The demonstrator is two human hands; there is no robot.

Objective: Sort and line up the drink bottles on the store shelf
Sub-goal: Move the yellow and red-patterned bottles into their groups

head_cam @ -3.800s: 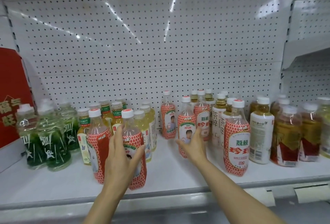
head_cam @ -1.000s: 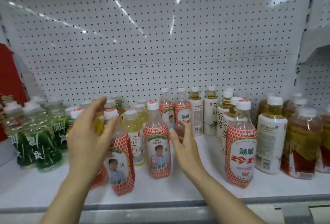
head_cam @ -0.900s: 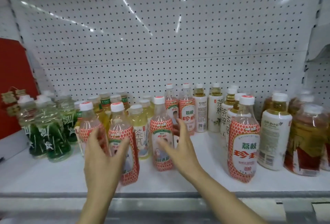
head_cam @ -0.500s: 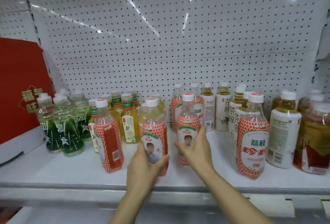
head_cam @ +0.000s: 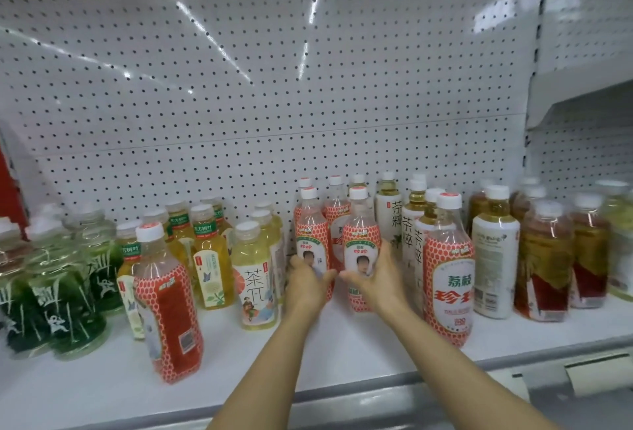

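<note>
Shelf (head_cam: 342, 354): lychee bottles sit mid-shelf, tight against the white tea bottles (head_cam: 409, 241). Your left hand (head_cam: 305, 284) wraps one lychee bottle (head_cam: 310, 241), your right hand (head_cam: 380, 279) another (head_cam: 361, 244). Push too hard and the rear neighbours likely topple.

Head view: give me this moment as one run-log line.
left hand: grips lychee bottle | right hand: grips second lychee bottle | both upright on shelf

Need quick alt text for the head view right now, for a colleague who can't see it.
Two bare hands each hold a red-patterned lychee bottle, left hand and right hand, side by side mid-shelf. Green bottles stand left, yellow teas between, amber teas right.
</note>
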